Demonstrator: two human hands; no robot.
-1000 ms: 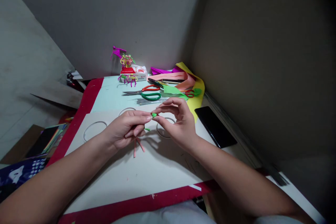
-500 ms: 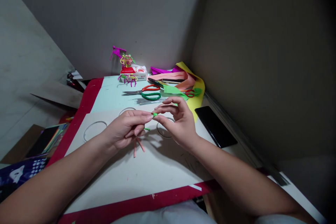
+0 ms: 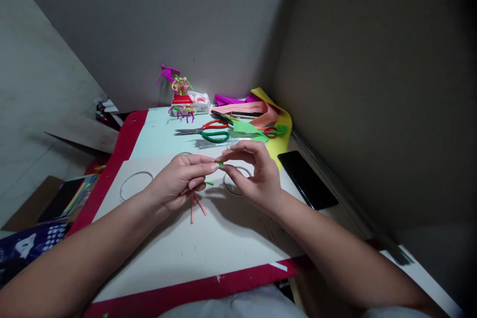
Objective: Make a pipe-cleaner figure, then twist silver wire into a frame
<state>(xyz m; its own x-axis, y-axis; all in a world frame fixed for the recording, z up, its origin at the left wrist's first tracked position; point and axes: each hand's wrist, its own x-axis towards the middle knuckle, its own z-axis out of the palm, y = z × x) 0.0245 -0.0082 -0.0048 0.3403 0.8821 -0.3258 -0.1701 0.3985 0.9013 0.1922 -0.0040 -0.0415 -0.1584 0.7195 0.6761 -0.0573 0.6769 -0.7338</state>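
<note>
My left hand and my right hand meet above the white sheet, both pinching a small green paper strip between thumb and fingertips. A bit of the green strip also pokes out under my left fingers. Thin pink strips hang down below my left hand, touching the sheet. The right hand's other fingers curl loosely above the pinch.
Wire rings lie on the sheet. Farther back are scissors, coloured paper sheets, a small box with pipe-cleaner figures and a black phone at right. Walls close in behind and right.
My right hand's fingers have curled in slightly closer over the green strip. The left hand has barely moved.
</note>
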